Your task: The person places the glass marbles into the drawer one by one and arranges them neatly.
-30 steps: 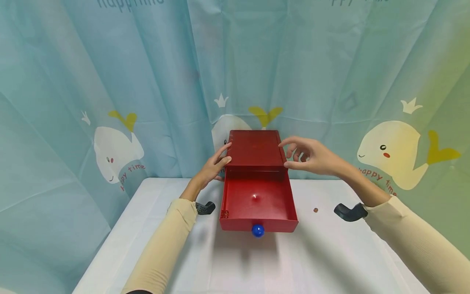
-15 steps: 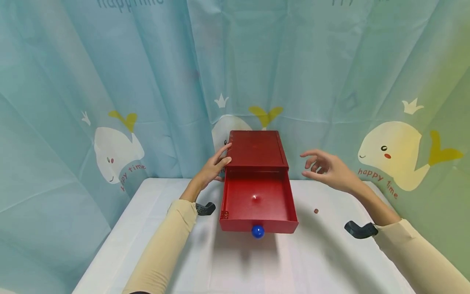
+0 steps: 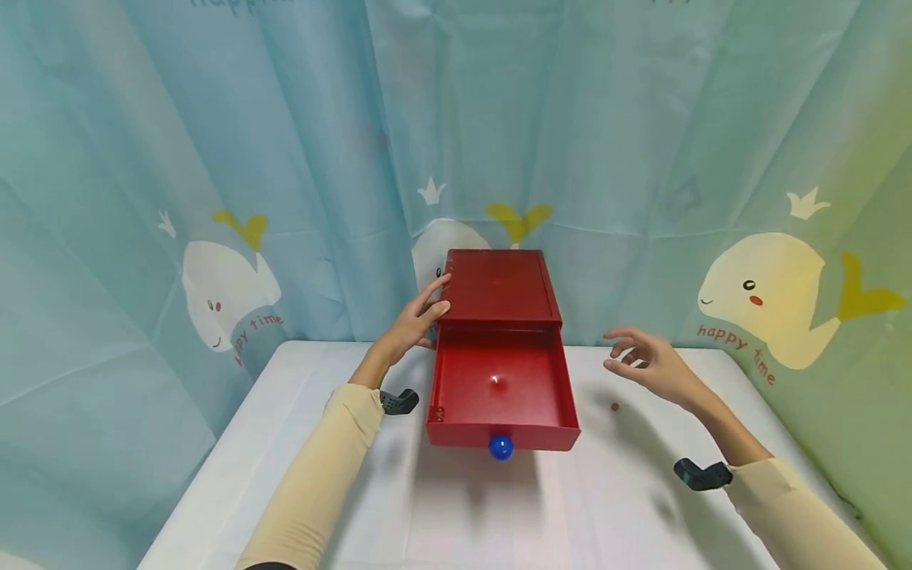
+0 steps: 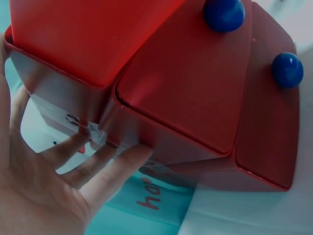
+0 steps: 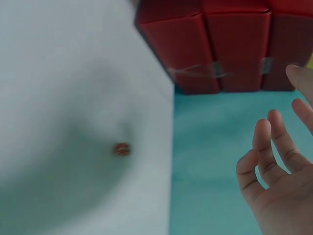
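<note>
Curtain (image 3: pixel 214 158): teal, whale prints, fills the upper frame behind everything.
Table (image 3: pixel 499 514): white, lower half of head view; carries all the rest.
Red drawer box (image 3: pixel 496 285): frame centre, backed near the curtain. Left wrist view shows 3 stacked levels.
Top drawer (image 3: pixel 499 388): pulled out toward you, blue knob (image 3: pixel 501 447) at its front.
Left hand (image 3: pixel 413 323): your fingers lie straight, flat against the box's left side, likely bracing it so it won't slide.
Right hand (image 3: pixel 651 366): hovers right of centre, clear of the box, fingers loosely curled, holding nothing.
Small brown bead (image 3: pixel 614 407): on the table just below your right hand.
</note>
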The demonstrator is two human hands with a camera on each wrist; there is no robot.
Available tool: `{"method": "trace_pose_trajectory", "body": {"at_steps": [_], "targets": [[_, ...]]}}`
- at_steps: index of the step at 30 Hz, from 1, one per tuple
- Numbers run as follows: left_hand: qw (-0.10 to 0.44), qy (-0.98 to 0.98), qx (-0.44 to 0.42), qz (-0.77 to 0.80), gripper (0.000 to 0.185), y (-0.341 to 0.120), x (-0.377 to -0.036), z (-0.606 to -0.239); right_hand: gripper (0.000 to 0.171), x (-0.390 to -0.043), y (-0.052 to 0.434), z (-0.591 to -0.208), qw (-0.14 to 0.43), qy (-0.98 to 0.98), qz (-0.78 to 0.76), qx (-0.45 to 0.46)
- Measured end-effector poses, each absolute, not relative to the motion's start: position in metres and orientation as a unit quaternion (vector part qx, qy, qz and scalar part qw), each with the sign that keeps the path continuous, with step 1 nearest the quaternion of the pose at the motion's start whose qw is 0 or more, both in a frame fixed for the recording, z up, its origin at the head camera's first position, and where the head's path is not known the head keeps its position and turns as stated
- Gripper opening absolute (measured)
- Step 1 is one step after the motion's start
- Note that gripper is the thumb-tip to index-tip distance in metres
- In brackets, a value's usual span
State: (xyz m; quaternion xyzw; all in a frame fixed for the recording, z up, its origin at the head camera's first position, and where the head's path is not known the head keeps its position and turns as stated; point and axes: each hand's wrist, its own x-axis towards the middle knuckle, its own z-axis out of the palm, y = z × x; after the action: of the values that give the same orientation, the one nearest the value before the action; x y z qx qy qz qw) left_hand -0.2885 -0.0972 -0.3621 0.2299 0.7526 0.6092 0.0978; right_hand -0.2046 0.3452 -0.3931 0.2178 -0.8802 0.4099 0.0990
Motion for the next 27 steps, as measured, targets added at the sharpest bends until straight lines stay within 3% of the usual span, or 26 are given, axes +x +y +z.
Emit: {"method": "trace_pose_trajectory", "body": {"at_steps": [9, 18, 27], "targets": [[0.095, 0.752, 0.233, 0.609, 0.064, -0.098, -0.288, -0.360, 0.040, -0.210, 0.358, -0.429, 0.067, -0.895, 0.396, 0.192], [0.092, 0.756, 0.232, 0.605, 0.065, -0.098, -0.289, -0.360, 0.047, -0.208, 0.367, -0.447, 0.010, -0.892, 0.405, 0.198], [0.091, 0.757, 0.233, 0.603, 0.065, -0.098, -0.290, -0.361, 0.043, -0.203, 0.373, -0.458, 0.001, -0.904, 0.384, 0.186]]}}
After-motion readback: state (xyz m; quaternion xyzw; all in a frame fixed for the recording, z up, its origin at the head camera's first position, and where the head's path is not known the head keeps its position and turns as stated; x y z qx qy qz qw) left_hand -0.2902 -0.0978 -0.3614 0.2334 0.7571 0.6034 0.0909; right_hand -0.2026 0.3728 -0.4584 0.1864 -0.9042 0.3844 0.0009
